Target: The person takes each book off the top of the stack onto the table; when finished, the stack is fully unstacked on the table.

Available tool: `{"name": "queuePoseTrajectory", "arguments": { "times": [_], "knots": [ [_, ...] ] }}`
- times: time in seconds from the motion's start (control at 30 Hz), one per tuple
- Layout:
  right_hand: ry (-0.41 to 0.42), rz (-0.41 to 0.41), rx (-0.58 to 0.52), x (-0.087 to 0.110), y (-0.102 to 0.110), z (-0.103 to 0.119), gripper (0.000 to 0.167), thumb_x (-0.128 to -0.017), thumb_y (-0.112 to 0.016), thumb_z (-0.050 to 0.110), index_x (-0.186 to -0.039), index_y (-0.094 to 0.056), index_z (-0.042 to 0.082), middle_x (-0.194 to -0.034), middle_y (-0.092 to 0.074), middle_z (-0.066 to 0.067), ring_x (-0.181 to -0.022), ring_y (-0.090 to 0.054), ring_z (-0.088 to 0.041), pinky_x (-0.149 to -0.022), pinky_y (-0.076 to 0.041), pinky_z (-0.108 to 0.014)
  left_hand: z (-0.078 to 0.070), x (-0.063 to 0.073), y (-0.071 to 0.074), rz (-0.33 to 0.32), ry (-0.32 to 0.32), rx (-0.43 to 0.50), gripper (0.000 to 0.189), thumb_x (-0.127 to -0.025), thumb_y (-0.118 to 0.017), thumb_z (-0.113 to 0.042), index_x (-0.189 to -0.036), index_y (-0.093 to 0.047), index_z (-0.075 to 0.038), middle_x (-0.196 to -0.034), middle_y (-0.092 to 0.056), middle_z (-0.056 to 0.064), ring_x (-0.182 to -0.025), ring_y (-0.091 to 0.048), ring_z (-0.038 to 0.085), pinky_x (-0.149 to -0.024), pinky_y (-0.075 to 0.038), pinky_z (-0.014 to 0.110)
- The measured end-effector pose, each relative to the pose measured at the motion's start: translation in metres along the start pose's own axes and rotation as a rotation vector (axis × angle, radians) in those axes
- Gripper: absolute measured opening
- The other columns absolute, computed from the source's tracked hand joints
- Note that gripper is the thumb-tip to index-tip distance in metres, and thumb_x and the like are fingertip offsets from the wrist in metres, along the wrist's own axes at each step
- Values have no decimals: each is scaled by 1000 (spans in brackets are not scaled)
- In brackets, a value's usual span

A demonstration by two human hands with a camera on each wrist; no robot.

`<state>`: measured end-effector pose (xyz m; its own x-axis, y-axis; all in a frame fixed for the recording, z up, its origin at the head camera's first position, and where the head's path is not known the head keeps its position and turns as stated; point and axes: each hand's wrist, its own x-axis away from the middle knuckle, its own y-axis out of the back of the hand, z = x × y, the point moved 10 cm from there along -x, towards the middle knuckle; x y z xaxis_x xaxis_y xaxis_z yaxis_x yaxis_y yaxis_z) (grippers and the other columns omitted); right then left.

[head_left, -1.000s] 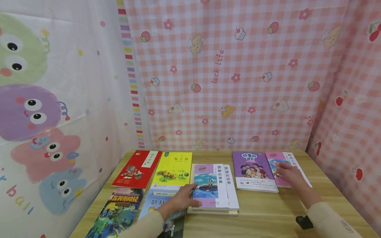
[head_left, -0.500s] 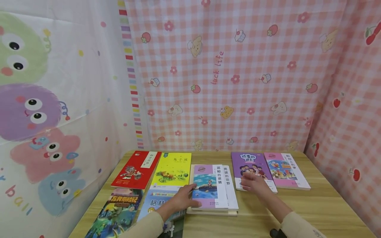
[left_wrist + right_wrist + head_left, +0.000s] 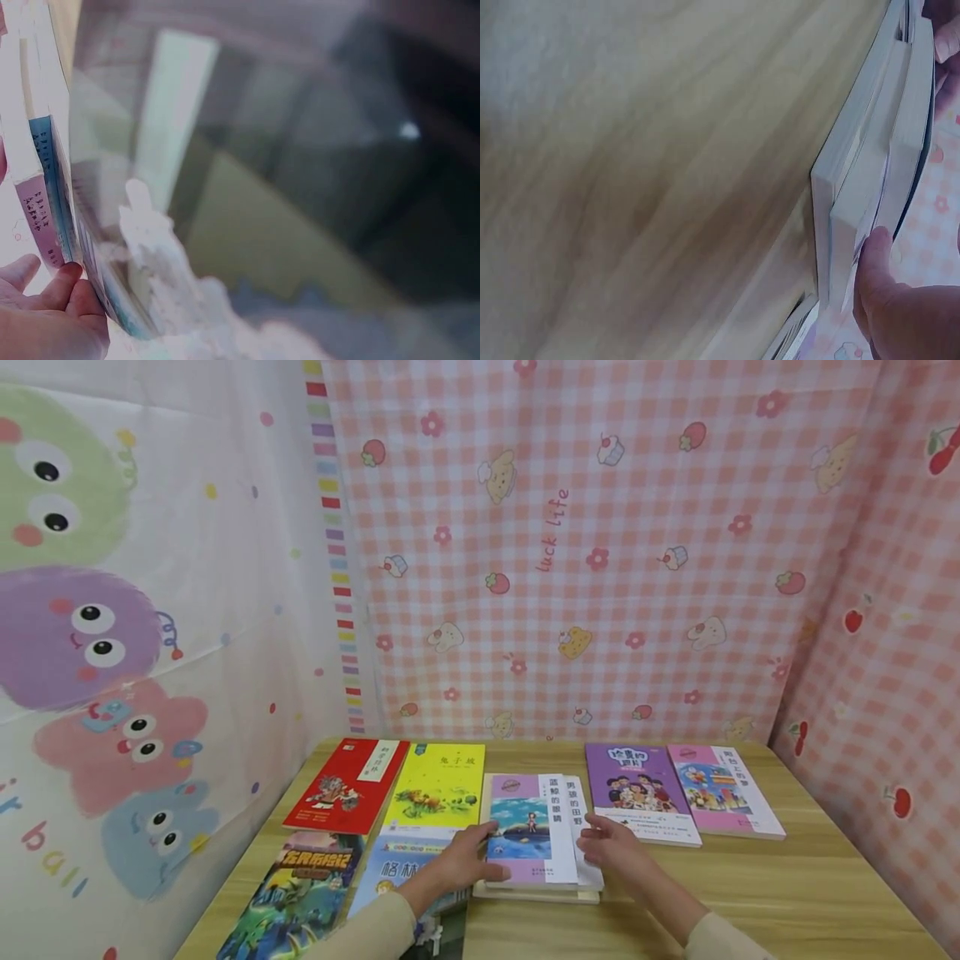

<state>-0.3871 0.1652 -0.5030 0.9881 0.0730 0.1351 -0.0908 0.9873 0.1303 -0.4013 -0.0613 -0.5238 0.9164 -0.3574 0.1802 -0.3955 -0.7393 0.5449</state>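
A stack of books (image 3: 517,839) lies in the middle of the table, a blue-and-pink covered book on top. Beneath it a white-edged book (image 3: 588,860) sticks out to the right. My left hand (image 3: 457,858) rests against the stack's left side, its thumb near the front corner; in the left wrist view its fingers (image 3: 64,289) touch the spines. At the stack's right edge is my right hand (image 3: 626,860), fingers slightly bent. The right wrist view shows a right-hand finger (image 3: 876,259) against the uneven page edges (image 3: 866,150). Neither hand grips a book.
A red book (image 3: 337,789), a yellow book (image 3: 438,785), a dark comic-style book (image 3: 296,893) and a light blue book (image 3: 382,877) lie left. Purple (image 3: 637,793) and pink (image 3: 720,789) books lie right. Patterned curtains (image 3: 570,527) stand behind the wooden table (image 3: 810,893).
My right hand has moved left from the pink book, past the purple one, to the right edge of the stack. My left hand has stayed at the stack's left side.
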Motion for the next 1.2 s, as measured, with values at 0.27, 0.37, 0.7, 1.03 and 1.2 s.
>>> {"name": "queuePoseTrajectory", "arguments": {
  "times": [0.27, 0.37, 0.7, 1.03, 1.2],
  "knots": [
    [-27, -17, 29, 6, -12, 1, 60, -91, -61, -2, -144, -35, -16, -135, -47, -40, -119, -56, -46, -93, -52, -47, -4, 3, 1, -6, -12, 12, 82, -83, -82, -26, -150, -40, -5, -153, -34, 22, -143, -26, 42, -113, -26, 59],
    [-16, -34, 38, 5, -13, 2, 60, -91, -62, -2, -143, -36, -16, -134, -48, -39, -117, -57, -45, -91, -53, -46, -5, 3, 2, -6, -17, 22, 83, -83, -82, -26, -151, -39, -5, -154, -34, 22, -143, -26, 41, -113, -26, 59],
    [-61, -38, -63, 4, -11, -2, 58, -96, -55, 1, -145, -30, -17, -137, -48, -36, -122, -54, -41, -99, -47, -49, -7, 6, 1, 0, -22, 87, 89, -81, -84, -21, -153, -34, -5, -155, -33, 21, -142, -31, 40, -113, -28, 55],
    [-81, 8, -183, 1, -11, -5, 62, -98, -52, 0, -148, -20, -17, -144, -34, -40, -133, -41, -48, -106, -40, -52, -6, 5, 0, 20, -21, 141, 94, -80, -85, -26, -156, -31, -10, -153, -38, 19, -141, -34, 41, -112, -29, 57],
    [-96, 10, -161, -3, -11, -9, 64, -98, -54, 2, -147, -20, -18, -147, -29, -40, -131, -44, -47, -104, -43, -50, -11, 7, -7, 57, -48, 169, 91, -83, -83, -24, -156, -31, -10, -151, -40, 20, -139, -37, 41, -109, -34, 57]
  ]
}}
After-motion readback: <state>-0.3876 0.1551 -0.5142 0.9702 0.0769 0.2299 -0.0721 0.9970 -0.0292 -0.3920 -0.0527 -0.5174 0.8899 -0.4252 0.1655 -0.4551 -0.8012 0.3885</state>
